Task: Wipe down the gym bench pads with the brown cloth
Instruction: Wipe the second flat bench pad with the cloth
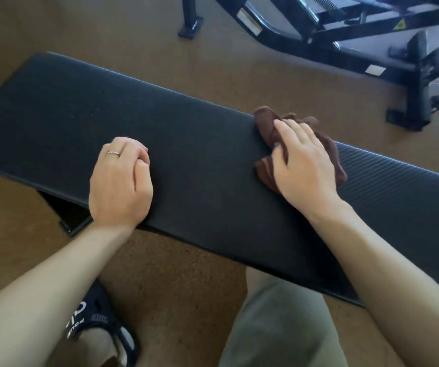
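Two hands on the bench pad (200, 160): left hand (120, 181) clenched, right hand (303, 160) grasping brown cloth (266, 123).

Brown cloth (266, 169), black ribbed bench pad (186, 160)

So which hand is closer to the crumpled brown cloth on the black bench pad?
Right. The right hand presses on the crumpled brown cloth; the left hand rests curled on the black bench pad, well apart from it.
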Demonstrator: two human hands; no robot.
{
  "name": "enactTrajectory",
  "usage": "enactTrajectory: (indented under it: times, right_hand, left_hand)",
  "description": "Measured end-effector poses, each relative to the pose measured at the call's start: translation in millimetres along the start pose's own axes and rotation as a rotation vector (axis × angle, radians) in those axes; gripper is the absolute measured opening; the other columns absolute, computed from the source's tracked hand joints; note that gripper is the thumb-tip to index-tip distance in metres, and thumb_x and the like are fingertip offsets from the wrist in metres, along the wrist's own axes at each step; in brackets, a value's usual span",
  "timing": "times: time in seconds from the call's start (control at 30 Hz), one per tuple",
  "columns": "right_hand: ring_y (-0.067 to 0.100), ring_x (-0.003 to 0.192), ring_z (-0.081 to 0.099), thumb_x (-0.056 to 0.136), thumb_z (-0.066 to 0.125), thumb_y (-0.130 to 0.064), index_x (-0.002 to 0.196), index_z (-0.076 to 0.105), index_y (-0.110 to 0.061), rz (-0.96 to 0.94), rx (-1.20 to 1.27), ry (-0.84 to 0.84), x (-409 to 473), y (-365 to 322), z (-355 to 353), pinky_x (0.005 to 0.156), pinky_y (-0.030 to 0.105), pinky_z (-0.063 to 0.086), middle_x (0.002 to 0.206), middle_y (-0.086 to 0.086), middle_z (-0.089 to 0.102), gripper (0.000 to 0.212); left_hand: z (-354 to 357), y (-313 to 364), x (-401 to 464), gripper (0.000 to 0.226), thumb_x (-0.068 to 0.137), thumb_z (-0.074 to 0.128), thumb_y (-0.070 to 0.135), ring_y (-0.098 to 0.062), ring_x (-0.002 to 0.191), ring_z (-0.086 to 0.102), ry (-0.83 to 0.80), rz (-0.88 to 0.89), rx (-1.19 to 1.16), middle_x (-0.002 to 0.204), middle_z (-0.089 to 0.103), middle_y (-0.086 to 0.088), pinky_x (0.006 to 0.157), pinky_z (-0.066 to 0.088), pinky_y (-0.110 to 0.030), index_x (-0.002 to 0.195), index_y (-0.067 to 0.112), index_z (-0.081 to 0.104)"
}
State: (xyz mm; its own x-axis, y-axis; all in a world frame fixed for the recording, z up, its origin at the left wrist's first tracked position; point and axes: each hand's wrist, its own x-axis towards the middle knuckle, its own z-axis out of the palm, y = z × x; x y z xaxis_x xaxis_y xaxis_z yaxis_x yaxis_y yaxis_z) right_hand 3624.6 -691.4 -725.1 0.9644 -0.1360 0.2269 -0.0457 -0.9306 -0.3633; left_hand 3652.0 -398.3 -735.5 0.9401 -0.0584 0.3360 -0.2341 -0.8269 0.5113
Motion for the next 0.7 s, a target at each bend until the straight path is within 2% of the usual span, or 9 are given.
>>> enactTrajectory:
  times: [0.13, 0.27, 0.4, 0.5, 0.6, 0.7]
  right_hand:
    - [0.029, 0.134, 0.048, 0.099, 0.044, -0.022, 0.141, 0.057, -0.009, 0.039, -0.009, -0.002, 0.9, -7.8, 7.4, 0.116, 0.047, 0.036, 0.146, 0.007, 0.057, 0.046]
    - [0.032, 0.124, 0.054, 0.09, 0.042, -0.028, 0.127, 0.063, -0.012, -0.174, -0.037, -0.108, 61.2, -79.3, 57.0, 0.103, 0.048, 0.042, 0.135, 0.006, 0.063, 0.045]
    - [0.024, 0.14, 0.044, 0.099, 0.043, -0.031, 0.144, 0.053, -0.017, -0.268, 0.018, -0.193, 103.7, -145.2, 84.4, 0.114, 0.044, 0.034, 0.149, 0.001, 0.054, 0.048]
    - [0.024, 0.13, 0.052, 0.097, 0.044, -0.034, 0.142, 0.055, -0.02, -0.244, 0.059, -0.181, 105.8, -123.6, 73.6, 0.105, 0.041, 0.042, 0.14, 0.001, 0.06, 0.048]
    - [0.031, 0.114, 0.06, 0.095, 0.043, -0.036, 0.125, 0.06, -0.025, -0.035, 0.023, -0.199, 91.3, -63.9, 41.0, 0.087, 0.04, 0.042, 0.124, 0.003, 0.067, 0.036]
    - [0.033, 0.111, 0.061, 0.094, 0.042, -0.036, 0.122, 0.06, -0.025, 0.094, -0.021, -0.165, 49.7, 6.2, -4.1, 0.089, 0.042, 0.045, 0.119, 0.005, 0.068, 0.034]
  left_hand:
    - [1.1, 2.9, 0.1, 0.019, 0.091, 0.04, 0.006, -0.018, 0.096, 0.051, 0.009, 0.002, 0.021, 0.103, 0.062, 0.0, 0.07, 0.035, -0.031, 0.082, 0.014, 0.055]
    - [1.0, 4.2, 1.1, 0.02, 0.092, 0.04, 0.007, -0.022, 0.095, 0.051, -0.004, 0.021, 0.044, 0.102, 0.061, -0.002, 0.073, 0.037, -0.035, 0.083, 0.012, 0.056]
    - [0.6, 4.7, 0.6, 0.019, 0.092, 0.039, 0.008, -0.024, 0.095, 0.052, -0.005, 0.01, 0.052, 0.103, 0.06, -0.004, 0.075, 0.041, -0.04, 0.085, 0.012, 0.055]
    - [-0.4, 4.6, 0.2, 0.02, 0.091, 0.039, 0.008, -0.023, 0.098, 0.053, -0.003, 0.0, 0.04, 0.106, 0.062, -0.003, 0.076, 0.042, -0.038, 0.083, 0.012, 0.057]
    - [-0.2, 3.6, 1.0, 0.021, 0.09, 0.039, 0.007, -0.023, 0.1, 0.055, -0.004, 0.005, 0.019, 0.107, 0.063, -0.001, 0.074, 0.041, -0.036, 0.082, 0.013, 0.058]
    - [-0.7, 2.5, 0.7, 0.021, 0.089, 0.039, 0.007, -0.024, 0.1, 0.054, -0.003, 0.002, 0.019, 0.108, 0.064, 0.0, 0.072, 0.04, -0.035, 0.081, 0.013, 0.057]
